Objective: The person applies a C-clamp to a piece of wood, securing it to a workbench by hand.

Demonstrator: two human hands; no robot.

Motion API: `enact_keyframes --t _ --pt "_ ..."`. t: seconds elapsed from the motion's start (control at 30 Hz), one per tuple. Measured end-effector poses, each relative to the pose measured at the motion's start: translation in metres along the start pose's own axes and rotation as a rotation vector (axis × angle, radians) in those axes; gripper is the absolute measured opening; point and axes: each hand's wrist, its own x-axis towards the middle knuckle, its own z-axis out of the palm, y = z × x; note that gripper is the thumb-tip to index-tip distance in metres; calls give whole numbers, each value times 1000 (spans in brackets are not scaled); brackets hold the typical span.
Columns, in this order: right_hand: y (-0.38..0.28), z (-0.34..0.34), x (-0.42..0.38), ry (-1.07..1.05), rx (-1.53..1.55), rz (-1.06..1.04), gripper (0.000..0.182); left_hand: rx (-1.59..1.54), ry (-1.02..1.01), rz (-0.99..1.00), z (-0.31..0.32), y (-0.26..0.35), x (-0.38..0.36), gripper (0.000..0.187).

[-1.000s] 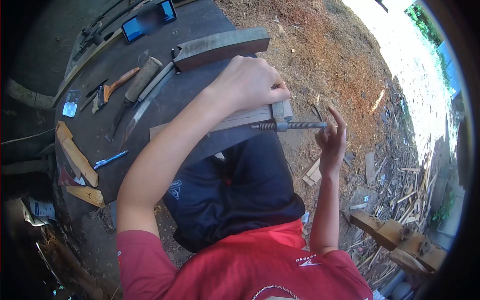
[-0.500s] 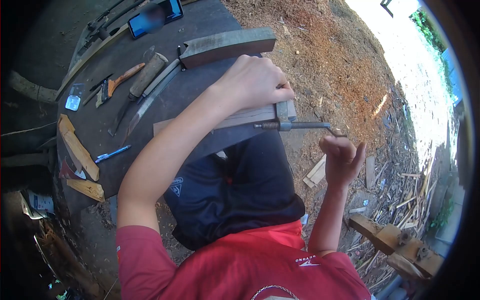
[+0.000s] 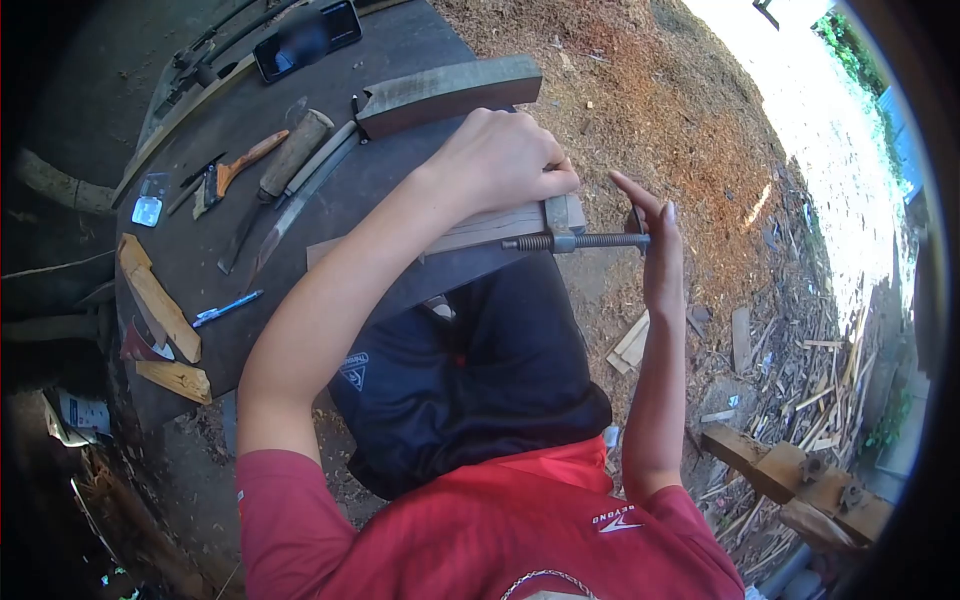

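My left hand (image 3: pixel 505 158) is closed in a fist over the upper part of a metal screw clamp (image 3: pixel 562 241), whose frame comes out below the fingers. The clamp sits at the end of a flat wooden board (image 3: pixel 490 228) along the table's near edge, and its threaded rod lies crosswise. At the rod's right end, my right hand (image 3: pixel 662 255) touches the small crank handle (image 3: pixel 638 222) with its fingers stretched out and apart. My left forearm hides part of the board.
On the dark table (image 3: pixel 330 205) lie a thick curved wood block (image 3: pixel 450 95), a mallet (image 3: pixel 295 155), chisels (image 3: pixel 300 205), a brush (image 3: pixel 240 168), a blue pen (image 3: pixel 228 308) and wood offcuts (image 3: pixel 160 305). A phone (image 3: pixel 308 42) stands at the back. Sawdust (image 3: pixel 640 110) covers the ground.
My right hand has moved up and slightly left, round the crank, with its fingers now pointing up. The crank handle has swung from low to high. My left hand keeps its hold.
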Motion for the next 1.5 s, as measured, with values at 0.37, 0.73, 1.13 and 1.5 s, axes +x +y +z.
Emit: enact_keyframes --t 0.37,0.73,1.13,1.5 --pt "40 -21 -67 -149 502 30 77 4 0 6 -3 -1 -4 32" --pt "2 13 0 44 211 205 91 -6 -18 -8 -6 2 -2 31" --pt "-12 -13 -30 120 565 59 87 -4 -16 13 -4 1 -2 30" --pt "51 0 -53 -98 392 275 87 8 -27 -9 -7 2 -3 31"
